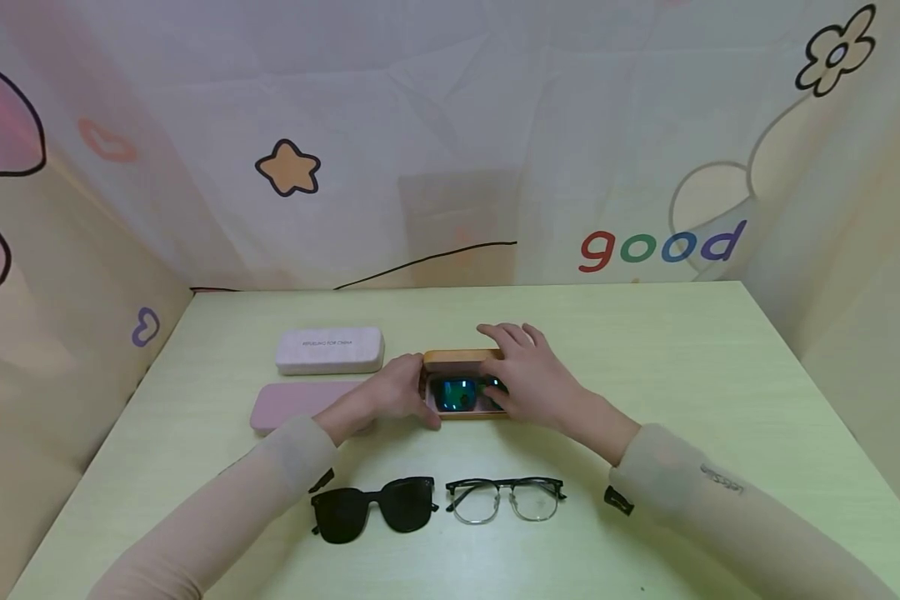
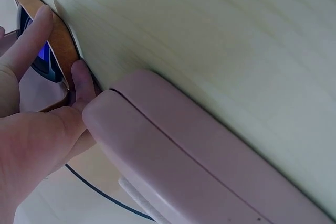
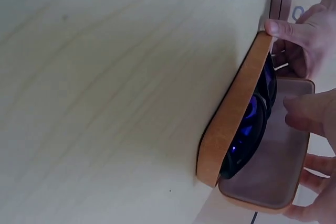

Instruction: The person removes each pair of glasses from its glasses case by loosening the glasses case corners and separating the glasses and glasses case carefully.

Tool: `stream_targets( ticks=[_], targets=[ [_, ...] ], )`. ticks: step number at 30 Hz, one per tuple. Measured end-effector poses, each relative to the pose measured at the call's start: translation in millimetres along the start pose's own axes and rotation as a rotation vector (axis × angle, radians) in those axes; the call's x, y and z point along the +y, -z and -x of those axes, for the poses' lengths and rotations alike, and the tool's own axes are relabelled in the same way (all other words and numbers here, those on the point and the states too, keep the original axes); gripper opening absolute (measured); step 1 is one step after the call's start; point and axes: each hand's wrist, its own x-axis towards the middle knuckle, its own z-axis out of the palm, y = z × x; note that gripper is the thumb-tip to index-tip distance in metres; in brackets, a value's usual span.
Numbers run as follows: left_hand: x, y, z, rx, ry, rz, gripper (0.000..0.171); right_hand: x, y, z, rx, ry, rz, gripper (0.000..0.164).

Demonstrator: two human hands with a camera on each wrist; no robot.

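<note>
An orange-brown glasses case [image 1: 450, 358] stands open on the table, its lid raised at the back. Inside lie sunglasses with blue-green mirrored lenses [image 1: 457, 395], dark-framed in the right wrist view. My left hand [image 1: 401, 389] grips the case's left end, thumb at the front rim and a finger against the side in the left wrist view. Around the right part of the lid is my right hand [image 1: 540, 379]; the right wrist view has its thumb [image 3: 302, 111] on the lid's inner side and the other fingers behind. That hand hides part of the right lens in the head view.
Left of the open case lies a closed pink case [image 1: 292, 406], with a closed white printed case [image 1: 328, 350] behind it. Black sunglasses [image 1: 375, 507] and clear-lens glasses [image 1: 506, 500] lie nearer me. A printed cloth backdrop [image 1: 457, 150] stands behind the table.
</note>
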Motion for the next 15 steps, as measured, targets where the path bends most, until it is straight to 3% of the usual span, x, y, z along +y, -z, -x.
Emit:
stream_targets(
  ticks=[15],
  targets=[
    [0.5,0.1,0.2,0.013,-0.003,-0.005,0.069,-15.3,-10.7,-10.1,-0.05,-0.082,0.105,0.02]
  ],
)
